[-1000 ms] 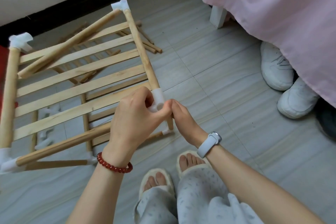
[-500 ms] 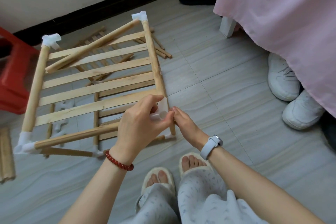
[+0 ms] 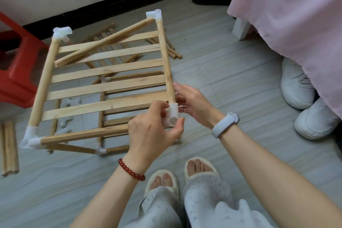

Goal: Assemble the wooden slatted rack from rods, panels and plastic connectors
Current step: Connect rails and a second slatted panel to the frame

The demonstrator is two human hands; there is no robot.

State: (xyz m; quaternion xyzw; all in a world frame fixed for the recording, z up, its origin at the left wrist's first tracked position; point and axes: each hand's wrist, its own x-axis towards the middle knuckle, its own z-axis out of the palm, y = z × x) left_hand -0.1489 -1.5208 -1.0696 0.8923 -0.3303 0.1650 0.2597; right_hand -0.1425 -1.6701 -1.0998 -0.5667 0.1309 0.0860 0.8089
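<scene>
I hold a slatted wooden panel (image 3: 103,87) above the floor; several flat slats run between a left rod (image 3: 42,83) and a right rod (image 3: 165,61). White plastic connectors cap the far left (image 3: 62,33), far right (image 3: 154,15) and near left (image 3: 30,139) corners. My left hand (image 3: 153,131) grips the near right corner connector (image 3: 174,114) from the left, hiding the end of the front rod (image 3: 85,134). My right hand (image 3: 192,102) pinches the same connector from the right, fingers touching the right rod. A loose-ended rod (image 3: 103,44) slants down from the far right connector.
Another slatted frame (image 3: 118,122), loose connectors (image 3: 73,101) and rods (image 3: 172,52) lie on the tiled floor beneath. A rod bundle (image 3: 8,148) lies at left beside a red stool (image 3: 16,65). A pink-covered bed (image 3: 286,24) and white shoes (image 3: 296,83) are at right.
My right hand has moved from below the corner connector up to its right side beside the rod. My left hand keeps its grip. The view has shifted left, showing the red stool.
</scene>
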